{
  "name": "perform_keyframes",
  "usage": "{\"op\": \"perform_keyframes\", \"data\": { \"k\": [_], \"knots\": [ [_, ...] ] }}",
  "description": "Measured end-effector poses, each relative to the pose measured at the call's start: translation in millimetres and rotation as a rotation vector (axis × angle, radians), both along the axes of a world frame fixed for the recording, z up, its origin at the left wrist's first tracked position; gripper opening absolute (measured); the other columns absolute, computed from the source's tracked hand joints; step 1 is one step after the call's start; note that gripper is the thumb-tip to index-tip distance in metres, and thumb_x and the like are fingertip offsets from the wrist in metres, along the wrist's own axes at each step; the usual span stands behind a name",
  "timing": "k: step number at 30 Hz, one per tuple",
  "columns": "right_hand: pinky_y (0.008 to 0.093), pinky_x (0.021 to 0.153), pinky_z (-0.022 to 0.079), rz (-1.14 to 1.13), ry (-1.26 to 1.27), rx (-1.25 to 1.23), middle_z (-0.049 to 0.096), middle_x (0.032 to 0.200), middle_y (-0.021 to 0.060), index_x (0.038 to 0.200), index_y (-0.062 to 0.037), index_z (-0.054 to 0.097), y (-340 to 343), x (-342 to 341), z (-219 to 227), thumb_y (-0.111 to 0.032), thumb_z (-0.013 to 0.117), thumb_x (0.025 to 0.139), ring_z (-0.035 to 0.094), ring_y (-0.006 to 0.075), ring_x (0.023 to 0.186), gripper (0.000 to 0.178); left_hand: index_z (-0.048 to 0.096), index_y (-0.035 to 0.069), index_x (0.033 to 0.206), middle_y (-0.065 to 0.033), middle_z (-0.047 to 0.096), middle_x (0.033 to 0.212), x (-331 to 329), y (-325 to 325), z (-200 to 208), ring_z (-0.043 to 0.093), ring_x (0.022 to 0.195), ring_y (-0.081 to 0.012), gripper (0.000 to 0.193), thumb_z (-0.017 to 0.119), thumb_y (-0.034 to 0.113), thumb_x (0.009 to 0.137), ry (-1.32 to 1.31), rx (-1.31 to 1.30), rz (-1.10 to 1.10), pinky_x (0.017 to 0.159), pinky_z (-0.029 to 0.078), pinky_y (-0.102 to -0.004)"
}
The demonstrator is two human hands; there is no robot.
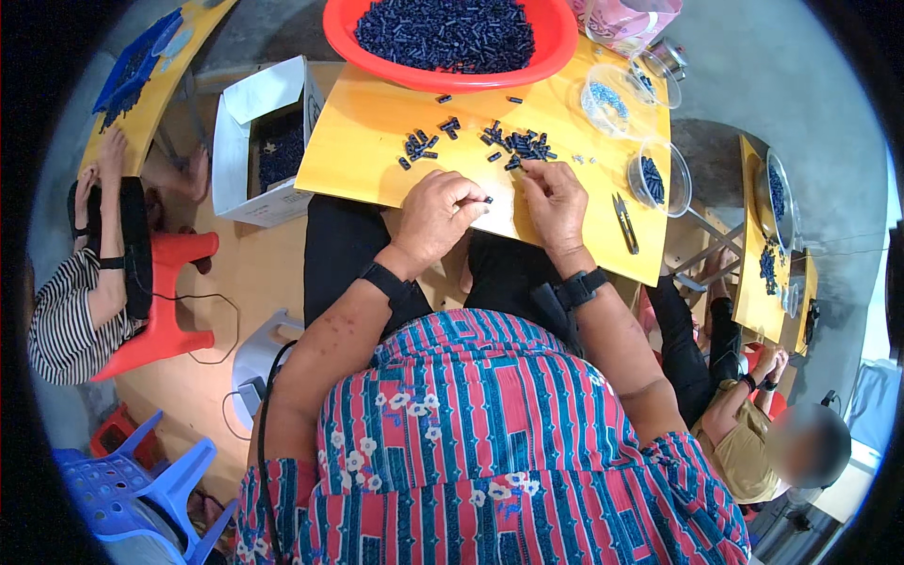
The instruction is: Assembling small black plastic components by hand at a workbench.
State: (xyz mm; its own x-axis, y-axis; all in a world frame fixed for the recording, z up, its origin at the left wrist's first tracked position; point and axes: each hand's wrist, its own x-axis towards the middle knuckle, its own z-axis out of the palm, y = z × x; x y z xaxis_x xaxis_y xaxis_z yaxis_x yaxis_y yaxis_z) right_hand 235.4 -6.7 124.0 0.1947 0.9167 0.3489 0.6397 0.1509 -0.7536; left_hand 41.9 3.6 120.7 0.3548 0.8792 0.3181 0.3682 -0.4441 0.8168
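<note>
While both forearms come up from the near edge over a red and blue patterned top, the left hand (435, 215) sits curled on the near part of the yellow bench (363, 132), its fingertips pinched shut around one small dark plastic piece (486, 200) that pokes out to the right. Just beside it, the right hand (556, 202) rests on the bench too, fingers bent and tips pressed down at the near edge of the loose scatter of dark pieces (516, 143); whether it actually grips one I cannot tell. Each wrist wears a black band.

Right of the hands, a small pair of snips (625, 224) lies on the bench near its right edge, and just beyond that a clear round tub (659, 177) holds more dark pieces. Farther along, a second clear tub (607, 99) holds pale bits.

At the far edge, a big red basin (450, 42) is heaped with the same dark pieces. Off to the left, below the bench, a white cardboard box (259, 141) stands open. Other people work at yellow boards on both sides.
</note>
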Motion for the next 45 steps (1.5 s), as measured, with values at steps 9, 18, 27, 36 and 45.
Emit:
{"op": "perform_keyframes", "data": {
  "k": [9,18,27,36,45],
  "knots": [
    [0.0268,0.061,0.05,0.023,-0.268,0.089,0.063,0.079,0.0097,0.09,-0.0016,0.07,11.8,-9.6,-11.5,-0.003,0.073,0.077,0.061,0.0161,0.063,0.014,0.067,0.004,0.08,-0.0076,0.064,0.078,-10.6,1.4,-9.9,0.059,0.08,-0.0247,0.01,0.07,0.013,0.075,0.0,-0.017,-0.023,0.074,0.047,-0.0357],
    [0.0429,0.076,0.05,0.02,-0.154,-0.045,0.065,0.082,0.0168,0.079,-0.0035,0.067,8.8,-15.0,-9.5,-0.007,0.06,0.079,0.061,0.0362,0.082,0.008,0.067,0.004,0.079,-0.0083,0.065,0.078,-14.8,-1.1,-13.6,0.06,0.081,-0.0256,0.01,0.07,0.013,0.075,0.013,-0.029,-0.006,0.076,0.047,-0.0363],
    [0.0424,0.076,0.05,0.007,-0.175,-0.071,0.064,0.084,0.0183,0.08,-0.0034,0.067,6.8,-16.7,-2.9,-0.006,0.059,0.079,0.061,0.0368,0.084,0.009,0.067,0.003,0.078,-0.0085,0.064,0.077,-16.4,-0.7,-11.4,0.06,0.081,-0.0261,0.011,0.07,0.014,0.075,0.049,-0.05,-0.016,0.076,0.047,-0.037],
    [0.037,0.068,0.052,0.139,-0.68,-0.03,0.063,0.079,0.0144,0.08,-0.003,0.068,2.1,-7.4,5.4,0.0,0.067,0.075,0.062,0.033,0.075,0.005,0.067,0.005,0.079,-0.0083,0.065,0.079,-14.1,-2.0,-8.2,0.059,0.083,-0.0267,0.011,0.07,0.015,0.075,0.063,-0.056,-0.009,0.077,0.047,-0.0372],
    [0.0409,0.074,0.05,-0.046,-0.035,-0.173,0.065,0.085,0.0126,0.078,-0.0069,0.067,3.2,13.7,-3.7,-0.008,0.062,0.074,0.06,0.0317,0.082,0.007,0.068,0.006,0.079,-0.0069,0.065,0.079,-10.9,6.8,-2.9,0.059,0.082,-0.0264,0.011,0.07,0.016,0.074,0.041,-0.051,-0.008,0.075,0.047,-0.0374]
  ]
}}
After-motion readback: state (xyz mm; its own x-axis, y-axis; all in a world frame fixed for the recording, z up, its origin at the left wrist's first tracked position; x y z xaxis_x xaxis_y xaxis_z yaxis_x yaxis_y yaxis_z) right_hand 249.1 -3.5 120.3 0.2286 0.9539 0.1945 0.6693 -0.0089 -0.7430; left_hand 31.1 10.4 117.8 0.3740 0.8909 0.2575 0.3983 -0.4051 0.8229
